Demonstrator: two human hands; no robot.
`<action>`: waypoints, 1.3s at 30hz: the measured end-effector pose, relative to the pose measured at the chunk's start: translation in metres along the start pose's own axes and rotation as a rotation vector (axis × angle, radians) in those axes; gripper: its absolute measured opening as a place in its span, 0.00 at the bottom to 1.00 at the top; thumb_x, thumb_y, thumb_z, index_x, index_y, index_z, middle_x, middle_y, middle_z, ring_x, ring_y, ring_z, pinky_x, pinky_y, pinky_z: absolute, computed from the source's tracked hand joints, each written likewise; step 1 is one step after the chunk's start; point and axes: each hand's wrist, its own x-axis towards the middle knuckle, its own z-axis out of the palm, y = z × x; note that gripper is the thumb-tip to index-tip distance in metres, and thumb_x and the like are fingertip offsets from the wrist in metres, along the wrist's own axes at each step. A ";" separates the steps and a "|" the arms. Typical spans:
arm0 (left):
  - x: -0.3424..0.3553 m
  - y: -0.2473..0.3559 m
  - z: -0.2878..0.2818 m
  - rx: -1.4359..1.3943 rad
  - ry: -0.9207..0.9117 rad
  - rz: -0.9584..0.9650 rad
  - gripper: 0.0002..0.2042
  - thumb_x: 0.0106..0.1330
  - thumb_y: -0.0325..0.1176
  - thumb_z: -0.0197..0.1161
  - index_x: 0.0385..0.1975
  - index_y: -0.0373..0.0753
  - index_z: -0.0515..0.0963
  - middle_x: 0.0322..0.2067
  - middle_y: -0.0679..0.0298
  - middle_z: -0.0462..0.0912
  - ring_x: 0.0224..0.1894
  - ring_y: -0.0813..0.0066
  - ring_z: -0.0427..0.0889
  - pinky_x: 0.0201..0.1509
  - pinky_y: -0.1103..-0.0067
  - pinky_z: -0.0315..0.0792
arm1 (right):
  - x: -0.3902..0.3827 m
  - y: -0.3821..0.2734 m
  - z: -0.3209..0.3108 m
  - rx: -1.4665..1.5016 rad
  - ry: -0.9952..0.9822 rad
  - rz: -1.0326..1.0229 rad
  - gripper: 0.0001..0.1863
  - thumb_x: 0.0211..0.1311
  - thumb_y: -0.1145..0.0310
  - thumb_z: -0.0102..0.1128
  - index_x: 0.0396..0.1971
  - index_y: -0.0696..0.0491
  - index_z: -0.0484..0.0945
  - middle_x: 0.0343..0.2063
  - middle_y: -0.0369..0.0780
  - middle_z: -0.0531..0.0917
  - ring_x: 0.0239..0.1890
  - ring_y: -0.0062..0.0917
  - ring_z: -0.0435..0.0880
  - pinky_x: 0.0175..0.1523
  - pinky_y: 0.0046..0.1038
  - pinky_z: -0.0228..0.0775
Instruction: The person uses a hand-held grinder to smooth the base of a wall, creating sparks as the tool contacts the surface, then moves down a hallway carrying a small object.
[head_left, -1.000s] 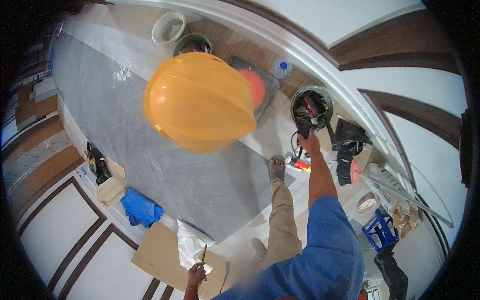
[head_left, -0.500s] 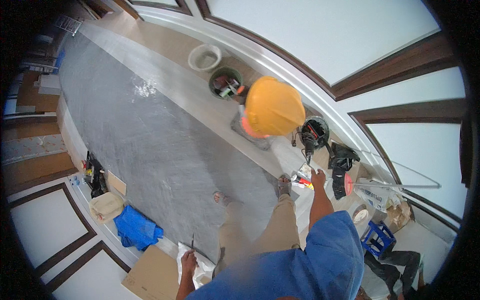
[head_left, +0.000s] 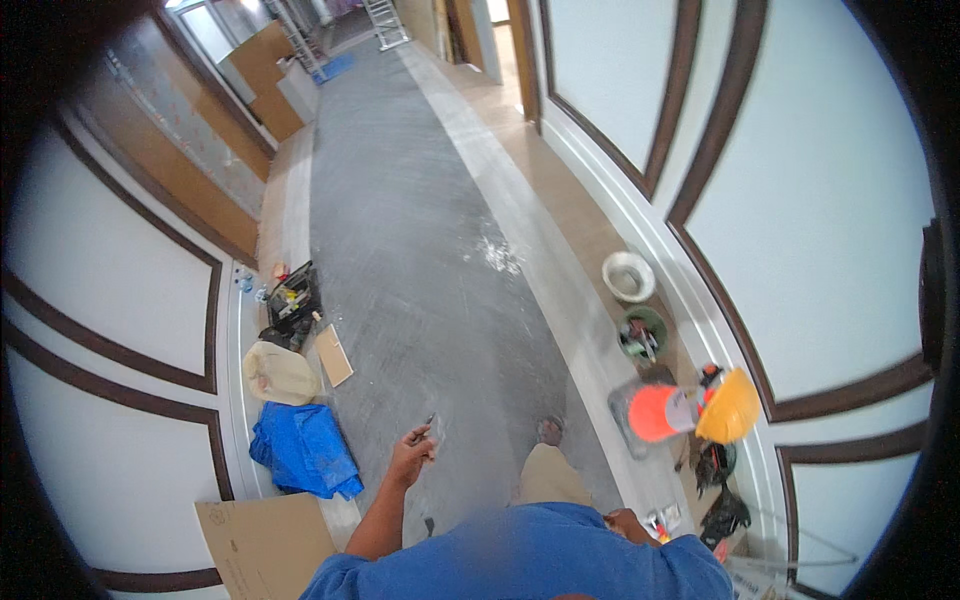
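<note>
Head view, white bucket (head_left: pixel 628 276), green bucket (head_left: pixel 642 334) holding tools, left hand (head_left: pixel 410 455) gripping scraper (head_left: pixel 434 430)

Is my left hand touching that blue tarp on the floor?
Apart. The head view shows the left hand raised, gripping a small tool, with bare grey floor between it and the blue tarp.

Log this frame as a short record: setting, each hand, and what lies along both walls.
setting: corridor with a grey floor strip between white panelled walls
left hand: raised, holds a small flat tool; kind unclear
right hand: low at the person's side, next to small red and yellow items; grip unclear
left wall: blue tarp, cardboard sheet, cream sack, open toolbox
right wall: white bucket, green bucket, yellow hard hat
</note>
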 end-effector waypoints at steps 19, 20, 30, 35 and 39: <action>0.107 0.037 -0.115 0.737 1.244 -0.449 0.18 0.70 0.43 0.51 0.37 0.33 0.81 0.36 0.47 0.83 0.43 0.46 0.79 0.49 0.61 0.72 | 0.243 -0.780 -0.170 -0.583 0.230 -0.730 0.14 0.61 0.64 0.59 0.26 0.62 0.83 0.10 0.43 0.78 0.15 0.26 0.82 0.22 0.30 0.73; 0.128 0.033 -0.121 0.755 1.297 -0.488 0.18 0.70 0.42 0.51 0.38 0.33 0.81 0.38 0.47 0.83 0.46 0.47 0.78 0.51 0.62 0.71 | 0.254 -0.820 -0.166 -0.576 0.229 -0.753 0.13 0.62 0.65 0.59 0.28 0.62 0.82 0.11 0.43 0.79 0.16 0.26 0.82 0.22 0.31 0.73; 0.437 0.221 -0.168 0.476 1.288 -0.504 0.14 0.66 0.35 0.54 0.46 0.34 0.77 0.43 0.47 0.81 0.48 0.50 0.80 0.51 0.63 0.73 | 0.325 -1.010 -0.206 -0.416 0.078 -0.524 0.12 0.62 0.74 0.54 0.44 0.61 0.78 0.25 0.44 0.82 0.18 0.28 0.82 0.18 0.26 0.73; 0.619 0.397 -0.220 0.645 1.020 -0.100 0.19 0.69 0.41 0.48 0.51 0.35 0.73 0.45 0.44 0.80 0.50 0.44 0.77 0.54 0.57 0.70 | 0.378 -1.029 -0.273 -0.749 0.132 -0.439 0.14 0.61 0.67 0.60 0.42 0.61 0.79 0.24 0.43 0.82 0.23 0.31 0.84 0.23 0.30 0.76; 0.746 0.523 -0.251 0.616 0.974 -0.028 0.21 0.69 0.44 0.48 0.53 0.35 0.72 0.47 0.42 0.78 0.53 0.43 0.75 0.55 0.56 0.69 | 0.448 -1.043 -0.316 -1.462 0.055 -0.608 0.15 0.61 0.64 0.62 0.41 0.61 0.79 0.24 0.43 0.82 0.25 0.32 0.85 0.24 0.30 0.77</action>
